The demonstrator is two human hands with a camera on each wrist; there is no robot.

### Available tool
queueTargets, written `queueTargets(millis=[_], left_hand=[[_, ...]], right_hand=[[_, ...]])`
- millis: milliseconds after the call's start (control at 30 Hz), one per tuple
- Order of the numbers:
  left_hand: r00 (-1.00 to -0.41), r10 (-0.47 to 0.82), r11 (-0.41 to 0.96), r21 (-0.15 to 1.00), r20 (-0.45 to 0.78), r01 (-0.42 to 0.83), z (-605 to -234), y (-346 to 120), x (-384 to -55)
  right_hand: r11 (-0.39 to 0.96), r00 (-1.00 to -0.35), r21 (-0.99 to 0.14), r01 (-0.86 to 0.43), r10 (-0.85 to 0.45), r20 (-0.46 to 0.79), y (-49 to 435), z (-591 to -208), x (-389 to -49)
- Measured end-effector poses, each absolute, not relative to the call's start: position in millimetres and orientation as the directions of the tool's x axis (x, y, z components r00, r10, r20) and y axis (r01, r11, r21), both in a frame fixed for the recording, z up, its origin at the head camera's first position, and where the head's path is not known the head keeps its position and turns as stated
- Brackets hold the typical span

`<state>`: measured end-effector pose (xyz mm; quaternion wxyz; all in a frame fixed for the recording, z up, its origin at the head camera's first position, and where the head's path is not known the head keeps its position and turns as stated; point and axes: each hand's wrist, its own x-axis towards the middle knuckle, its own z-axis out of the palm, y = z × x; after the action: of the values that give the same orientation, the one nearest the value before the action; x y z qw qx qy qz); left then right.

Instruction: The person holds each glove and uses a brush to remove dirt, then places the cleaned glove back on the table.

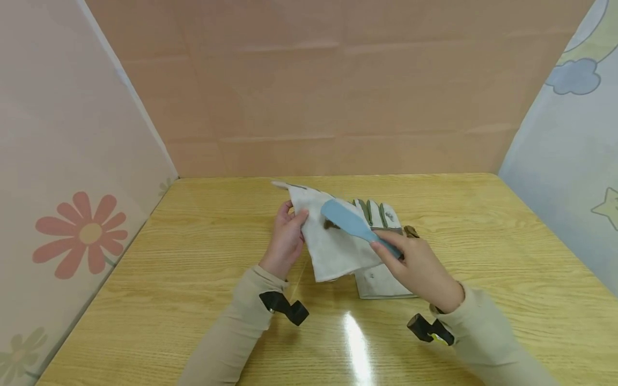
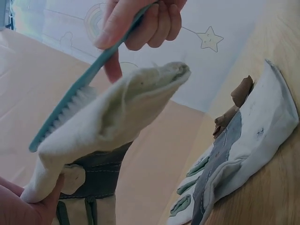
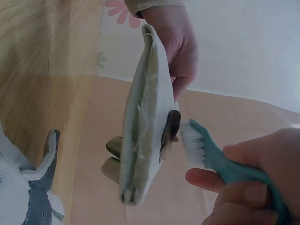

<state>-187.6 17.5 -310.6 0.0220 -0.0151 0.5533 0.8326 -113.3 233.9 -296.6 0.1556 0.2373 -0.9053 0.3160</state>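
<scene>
A white work glove point(image 1: 333, 257) is held up off the table by my left hand point(image 1: 286, 236), the thumb on its near face and the fingers behind. My right hand point(image 1: 417, 262) grips the handle of a blue brush point(image 1: 347, 220), tilted across the glove. White bristles point(image 3: 192, 145) face the cloth beside a dark brown clump point(image 3: 169, 131) on it; whether they touch the clump I cannot tell. The held glove's dark band point(image 2: 101, 173) shows in the left wrist view. Underneath and to the right, a second glove point(image 1: 386, 287) lies on the table, partly covered.
Brown pieces point(image 1: 411, 231) sit at the lying glove's right edge. The wooden table point(image 1: 203, 241) runs back to a tan paper-like backdrop point(image 1: 338, 96). Light panels with printed flowers point(image 1: 90, 234) and clouds point(image 1: 574, 76) stand at the sides.
</scene>
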Motion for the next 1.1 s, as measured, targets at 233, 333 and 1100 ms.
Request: queueTargets(millis=[233, 333, 1100], left_hand=[[-0.999, -0.001, -0.411, 0.911, -0.042, -0.038, -307, 15, -187], [-0.999, -0.009, -0.42, 0.907, -0.046, -0.038, -307, 16, -187], [-0.998, -0.011, -0.406, 0.913, -0.058, -0.048, -309, 18, -188]], right_hand=[[0.728, -0.887, -0.513, -0.454, -0.312, 0.341, 241, -293, -113], [0.742, -0.899, -0.514, -0.432, -0.308, 0.311, 242, -291, -112], [0.662, -0.801, -0.467, -0.586, -0.384, 0.46, 238, -290, -109]])
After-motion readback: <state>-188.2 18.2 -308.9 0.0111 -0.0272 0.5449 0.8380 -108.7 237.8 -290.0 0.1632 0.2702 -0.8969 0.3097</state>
